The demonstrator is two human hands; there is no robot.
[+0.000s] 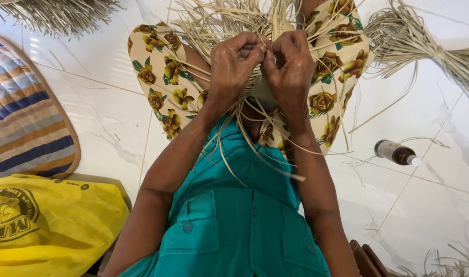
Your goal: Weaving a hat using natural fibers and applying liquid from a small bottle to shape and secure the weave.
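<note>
While both hands meet at 12 o'clock, left hand (233,64) and right hand (291,66) each keep a grip pinched on pale straw strands (229,23) over the floral-trousered lap. Brown bottle (397,153) at 3 o'clock on floor; yellow bag (44,225) at 8; striped mat (24,118) at 9.

A loose tangle of pale, dry straw strips (234,25) fans outward over the flowered lap, partly woven.

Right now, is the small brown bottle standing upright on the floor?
No: the brown bottle lies on its side on the white floor, pale cap pointing right.
</note>
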